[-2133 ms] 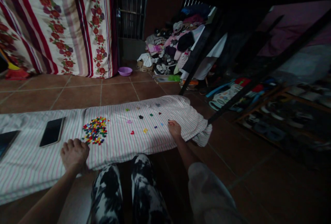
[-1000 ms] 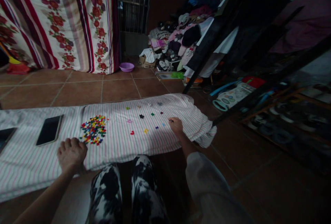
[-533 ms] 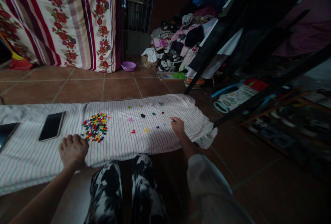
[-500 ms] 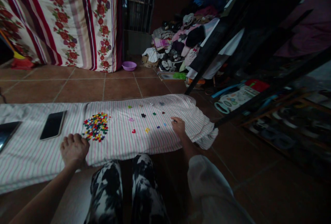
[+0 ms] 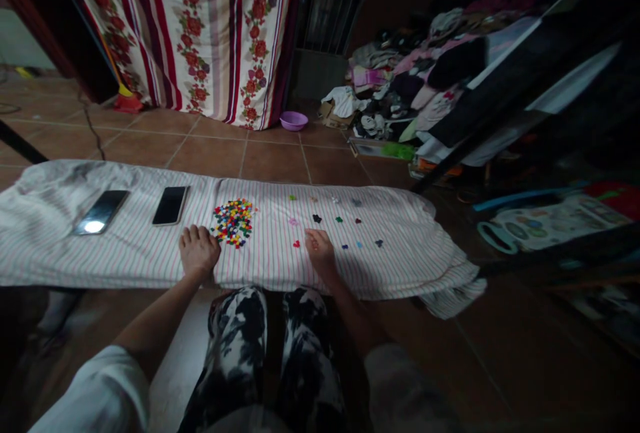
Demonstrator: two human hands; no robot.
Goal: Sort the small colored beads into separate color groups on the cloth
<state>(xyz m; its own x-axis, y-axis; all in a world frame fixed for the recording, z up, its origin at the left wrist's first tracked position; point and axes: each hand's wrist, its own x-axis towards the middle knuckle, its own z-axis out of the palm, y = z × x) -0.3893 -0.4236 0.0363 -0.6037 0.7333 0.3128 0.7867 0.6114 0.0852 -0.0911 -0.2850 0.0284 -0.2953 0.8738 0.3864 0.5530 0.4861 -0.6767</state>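
Note:
My left hand (image 5: 199, 248) lies flat on the striped cloth (image 5: 265, 266), its fingers stretched out. Beside its fingertips, to the right, is a pile of small multicoloured pieces (image 5: 234, 222). My right hand (image 5: 320, 250) is curled on the cloth, fingers drawn together; what they hold, if anything, is too small to make out. Just left of it lies a small red cluster (image 5: 297, 244). A black cluster (image 5: 317, 218) and a pink cluster (image 5: 293, 221) sit beyond it. To its right are a dark blue piece (image 5: 345, 247), a light blue piece (image 5: 359, 244) and a dark grey cluster (image 5: 379, 243).
Two phones (image 5: 171, 206) lie on the cloth at the left. More small clusters, among them a green one (image 5: 339, 219), form rows. Beyond are a purple basin (image 5: 294, 120), a floral curtain (image 5: 220, 40) and a heap of clothes (image 5: 400, 73). A dark post slants at the right.
My right hand has moved left along the row, leaving a dark grey cluster at the right end and covering where yellow pieces lay. The view has shifted left; my left hand stays beside the pile.

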